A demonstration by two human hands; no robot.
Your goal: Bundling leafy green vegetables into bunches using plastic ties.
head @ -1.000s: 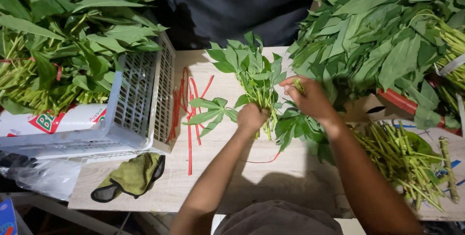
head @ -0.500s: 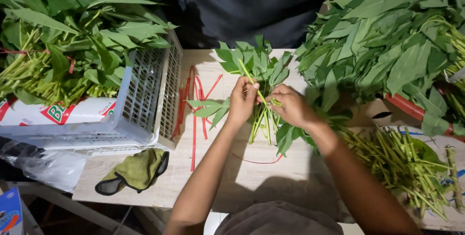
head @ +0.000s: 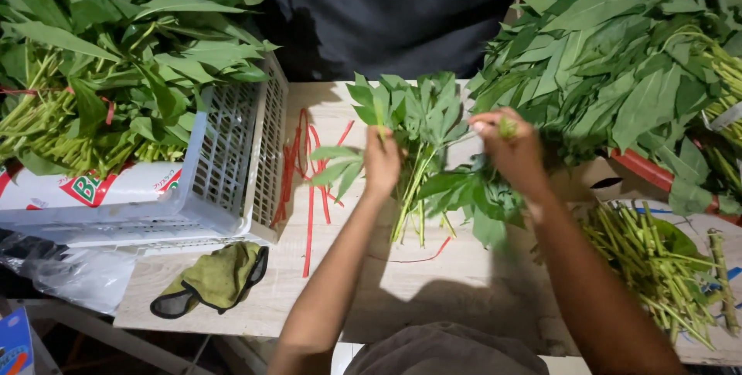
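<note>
Pinning the leafy bunch (head: 417, 151) flat on the desk (head: 433, 290) mid-stem, the left hand (head: 382, 162) has its grip closed around it so stems stay lined up, while the right hand (head: 510, 147) pinches 1 loose stalk just beside it.

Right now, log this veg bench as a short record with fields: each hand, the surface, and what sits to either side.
left hand: gripping the leafy bunch on the wooden table
right hand: pinching a stem tip above the bunch
left side: white plastic crate filled with greens; red ties; green cloth
right side: heap of loose greens; cut stems
</note>
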